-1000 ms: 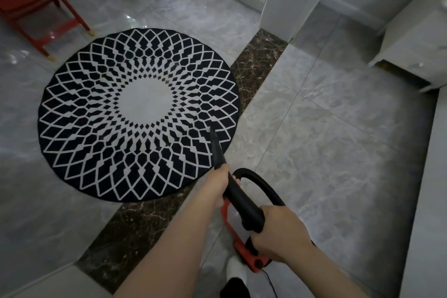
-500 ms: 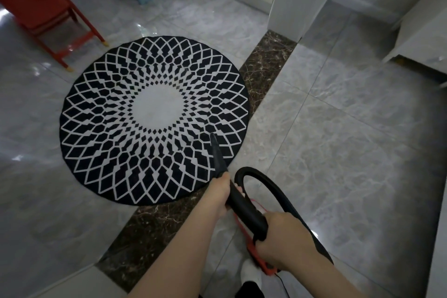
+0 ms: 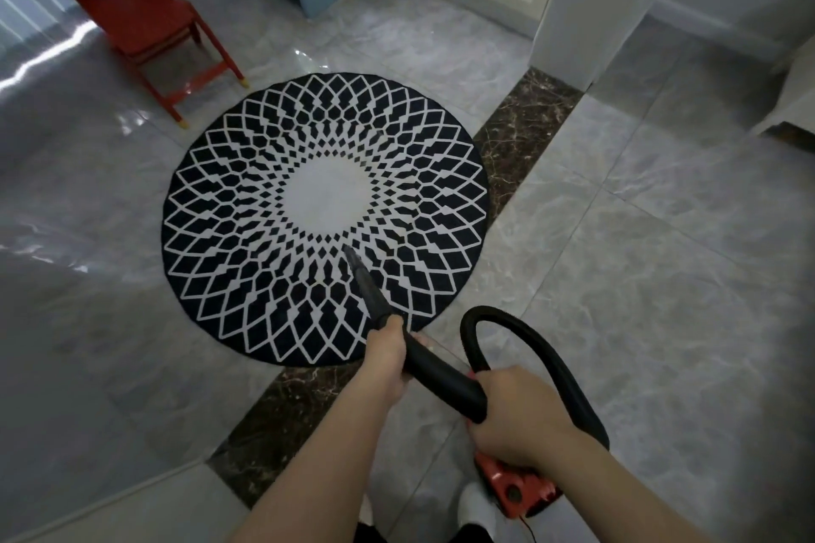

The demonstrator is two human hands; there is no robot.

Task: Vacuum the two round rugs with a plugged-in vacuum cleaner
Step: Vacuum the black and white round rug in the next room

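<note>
I'm gripping the black wand [image 3: 434,375] with both hands: my left hand [image 3: 388,355] is wrapped round it up front, near the tapered nozzle [image 3: 364,284], so I can steer the tip, and my right hand [image 3: 514,410] is curled round the rear end where the hose [image 3: 529,335] loops out, taking the weight. The red vacuum body [image 3: 514,487] is hanging low beneath that hand. I'm aiming the nozzle at the round rug [image 3: 326,216], which is lying on the grey tiles with one edge over the dark marble strip [image 3: 525,123]; the tip is over the patterned ring, just short of the pale centre. Only one rug is showing from here.
</note>
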